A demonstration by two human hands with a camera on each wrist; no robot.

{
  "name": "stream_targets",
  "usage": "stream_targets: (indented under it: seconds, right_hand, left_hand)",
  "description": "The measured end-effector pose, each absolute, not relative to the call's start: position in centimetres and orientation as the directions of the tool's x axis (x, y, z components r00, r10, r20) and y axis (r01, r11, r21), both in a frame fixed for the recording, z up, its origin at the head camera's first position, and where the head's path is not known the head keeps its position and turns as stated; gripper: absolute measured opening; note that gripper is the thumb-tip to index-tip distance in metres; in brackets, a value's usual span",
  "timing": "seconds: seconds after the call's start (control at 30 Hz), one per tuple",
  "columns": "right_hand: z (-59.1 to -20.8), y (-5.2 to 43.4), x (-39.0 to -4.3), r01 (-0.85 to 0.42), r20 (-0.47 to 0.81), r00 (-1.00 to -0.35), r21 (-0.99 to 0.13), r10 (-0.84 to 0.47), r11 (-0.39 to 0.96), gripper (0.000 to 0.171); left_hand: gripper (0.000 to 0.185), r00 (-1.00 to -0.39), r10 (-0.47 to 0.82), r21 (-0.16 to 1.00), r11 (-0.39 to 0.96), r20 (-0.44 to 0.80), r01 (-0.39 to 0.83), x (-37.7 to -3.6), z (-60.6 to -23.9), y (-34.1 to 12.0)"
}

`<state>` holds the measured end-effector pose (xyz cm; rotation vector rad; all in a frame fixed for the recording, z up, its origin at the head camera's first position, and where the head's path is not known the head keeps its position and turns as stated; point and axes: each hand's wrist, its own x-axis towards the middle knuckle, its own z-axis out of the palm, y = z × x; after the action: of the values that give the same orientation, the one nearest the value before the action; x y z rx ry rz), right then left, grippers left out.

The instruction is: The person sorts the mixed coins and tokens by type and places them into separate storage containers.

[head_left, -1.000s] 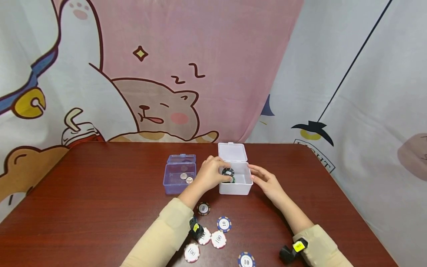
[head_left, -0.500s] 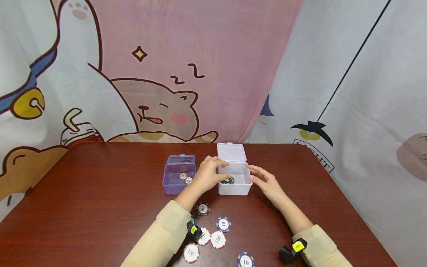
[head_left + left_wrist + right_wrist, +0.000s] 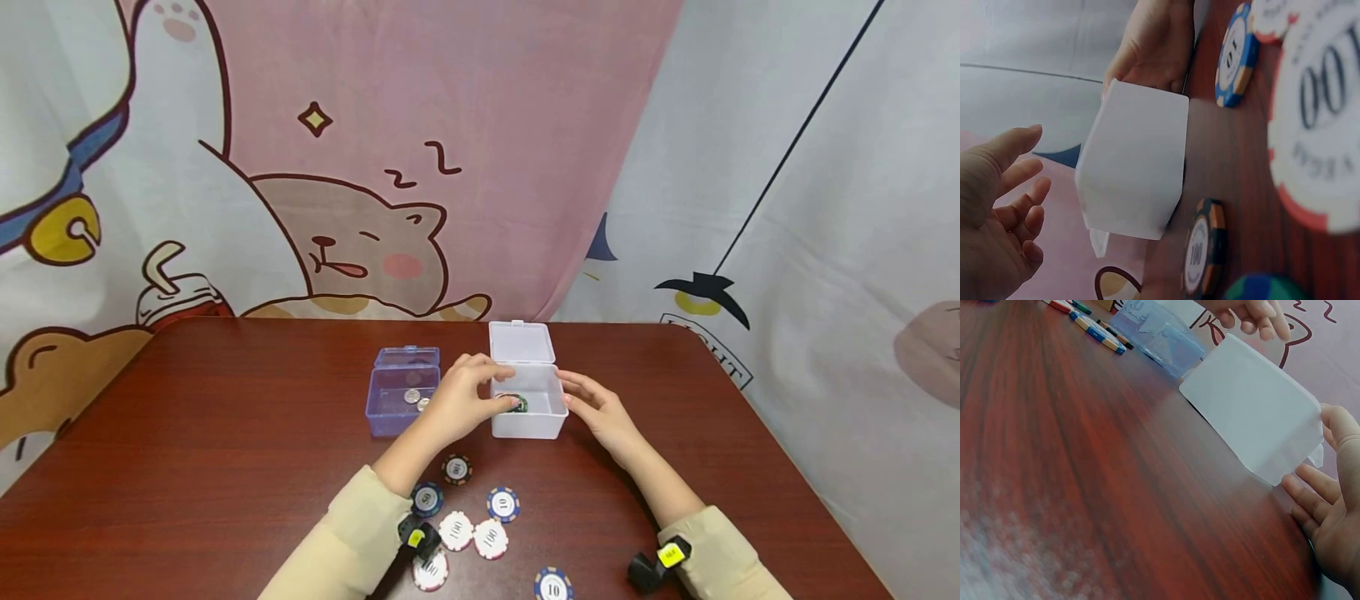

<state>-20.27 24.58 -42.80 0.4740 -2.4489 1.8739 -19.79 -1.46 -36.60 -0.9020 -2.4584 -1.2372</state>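
Sitting lid-up, white box (image 3: pixel 528 412) holds dark chips (image 3: pixel 513 404); left hand (image 3: pixel 461 396), right hand (image 3: pixel 596 408) relaxed, empty.

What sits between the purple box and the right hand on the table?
In the head view, the open white box lies between the purple box and the right hand, with the left hand at its near-left edge. A dark chip rests inside it.

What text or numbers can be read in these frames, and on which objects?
"100": white chip on the table; also the black chip by the white box.
"10": blue chip and the near-edge blue chip.
"Z Z": backdrop curtain.
Black lettering at the curtain's right: partly hidden, unreadable.
Chip in the box: too small.
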Motion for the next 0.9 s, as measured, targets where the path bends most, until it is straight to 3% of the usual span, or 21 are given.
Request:
stream_targets:
  seconds: [0.57,0.9]
  right_hand:
    - [-42.8,24.6,-20.3,-0.247,0.198,-0.956,-0.941,-0.217,0.230,0.042]
    - [-42.6,24.6,-20.1,-0.238,0.188,-0.957,-0.944,-0.219,0.229,0.042]
  left_hand:
    - [0.037,-0.748,0.463,0.650,0.387,0.476,0.654,-17.2,-36.5,-3.3]
    - [0.036,-0.761,0.464,0.689,0.359,0.454,0.630,-16.5,-37.4,-4.4]
